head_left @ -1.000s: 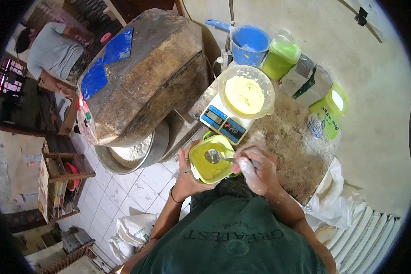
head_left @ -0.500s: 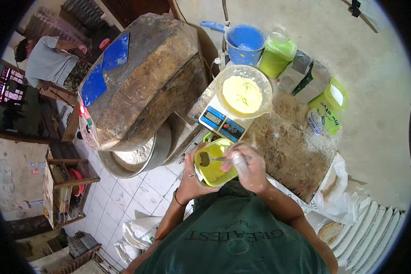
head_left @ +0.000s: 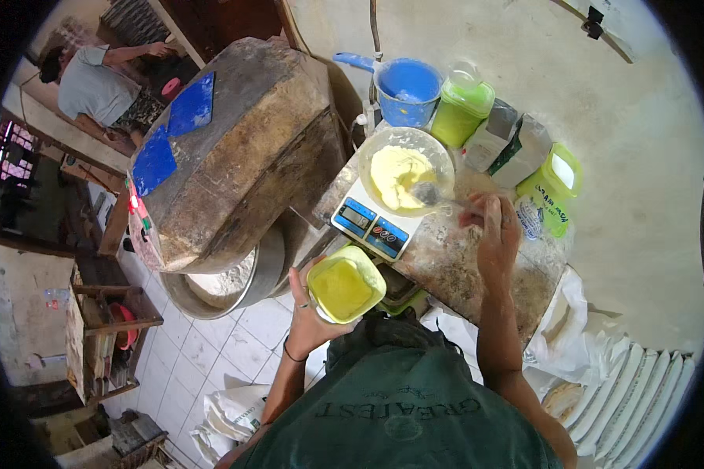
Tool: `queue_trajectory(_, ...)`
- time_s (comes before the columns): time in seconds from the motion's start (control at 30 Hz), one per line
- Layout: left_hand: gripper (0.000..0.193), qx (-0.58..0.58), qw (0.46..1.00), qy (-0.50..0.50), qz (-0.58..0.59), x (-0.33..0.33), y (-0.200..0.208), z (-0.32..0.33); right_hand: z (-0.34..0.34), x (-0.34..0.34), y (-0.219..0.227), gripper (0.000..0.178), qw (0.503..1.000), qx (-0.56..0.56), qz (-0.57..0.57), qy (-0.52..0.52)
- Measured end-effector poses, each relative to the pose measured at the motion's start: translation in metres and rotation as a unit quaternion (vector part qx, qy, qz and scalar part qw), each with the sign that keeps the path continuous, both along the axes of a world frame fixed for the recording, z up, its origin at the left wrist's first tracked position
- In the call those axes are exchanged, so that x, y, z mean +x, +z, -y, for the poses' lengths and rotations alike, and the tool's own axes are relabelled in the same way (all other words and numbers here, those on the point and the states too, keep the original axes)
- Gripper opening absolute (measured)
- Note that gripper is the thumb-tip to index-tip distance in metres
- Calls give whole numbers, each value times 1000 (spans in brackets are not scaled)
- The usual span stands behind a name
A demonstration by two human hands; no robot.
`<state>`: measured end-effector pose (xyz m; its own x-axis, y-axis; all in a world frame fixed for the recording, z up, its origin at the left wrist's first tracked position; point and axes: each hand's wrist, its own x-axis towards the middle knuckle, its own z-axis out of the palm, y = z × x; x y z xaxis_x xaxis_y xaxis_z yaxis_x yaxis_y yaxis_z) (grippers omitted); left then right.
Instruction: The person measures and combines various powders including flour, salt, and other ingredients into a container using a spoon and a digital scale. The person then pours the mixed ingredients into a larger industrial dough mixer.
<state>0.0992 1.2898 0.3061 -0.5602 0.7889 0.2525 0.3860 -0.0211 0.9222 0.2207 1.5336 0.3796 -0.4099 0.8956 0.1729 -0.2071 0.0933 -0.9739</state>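
Note:
My left hand (head_left: 309, 319) grips a square yellow-green tub (head_left: 371, 272) with yellow powder in its bottom, tilted toward me at the table's front edge. Held in my right hand (head_left: 494, 230) is a metal spoon (head_left: 425, 193), its head over the near right part of a clear plastic bowl (head_left: 447, 162). Pale yellow powder (head_left: 397, 172) lies heaped in that bowl. Under the bowl is a white digital kitchen scale (head_left: 391, 251) with a lit display.
Behind the bowl stand a blue dipper (head_left: 407, 94), a lidded green container (head_left: 461, 117), an opened foil bag (head_left: 524, 152) and a green salt tub (head_left: 551, 191). A large mixer (head_left: 250, 148) with a flour-filled metal bowl (head_left: 270, 273) is at left. Another person (head_left: 98, 94) is far left.
My right hand has carried the spoon from the tub up and right to the bowl. My left hand has shifted slightly left and down with the tub.

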Motion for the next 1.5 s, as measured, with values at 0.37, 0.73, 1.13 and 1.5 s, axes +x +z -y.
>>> queue_trajectory(0.37,116,-5,1000,7,13,2,7,0,26,41,17,23,995,80,-15,64)
queue_trajectory(0.73,98,-19,1000,16,-18,11,13,-9,76,21,-2,11,912,207,98,340)
queue_trajectory(1.13,105,12,999,-22,-32,14,0,-8,96,1,-4,10,903,211,168,334)
queue_trajectory(1.5,118,-52,994,-54,-73,14,5,-13,92,9,-26,22,951,21,73,298)
